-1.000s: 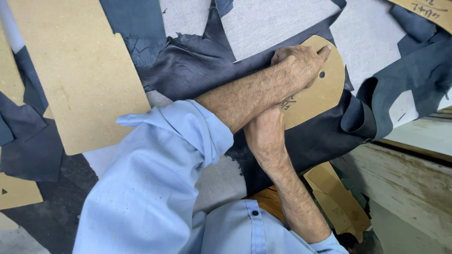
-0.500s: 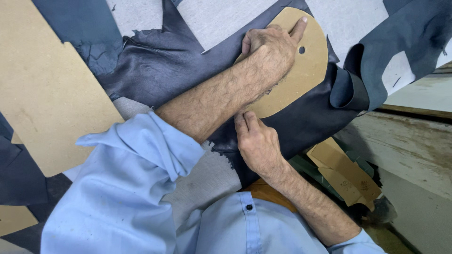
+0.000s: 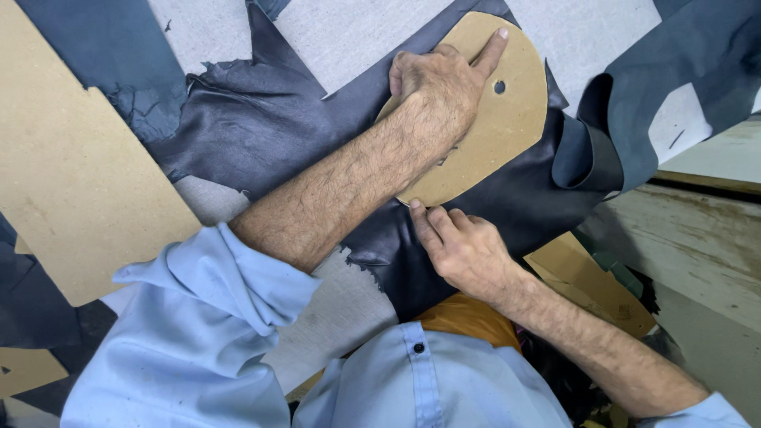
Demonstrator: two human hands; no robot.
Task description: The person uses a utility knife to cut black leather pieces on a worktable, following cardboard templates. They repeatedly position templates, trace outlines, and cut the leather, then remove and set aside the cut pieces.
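A tan cardboard template [image 3: 507, 119], rounded with a small hole, lies on a dark navy leather hide [image 3: 261, 127]. My left hand [image 3: 432, 87] presses down on the template, index finger stretched toward its far rim. My left forearm crosses the hide from a rolled light-blue sleeve [image 3: 198, 325]. My right hand [image 3: 464, 250] sits at the template's near edge, fingers pinched on a thin tool whose tip [image 3: 403, 202] touches the leather beside the cardboard. Most of the tool is hidden in the fingers.
A large cardboard sheet [image 3: 71, 158] lies at the left. Grey felt table covering [image 3: 357, 32] shows under the hide. More dark leather pieces [image 3: 690, 55] are folded at the upper right. Cardboard offcuts [image 3: 587, 277] and a worn wooden ledge [image 3: 697, 238] are at the right.
My right hand has come out from under the left forearm and slid along the template's near edge. The left hand stays pressed on the template. The view has shifted closer.
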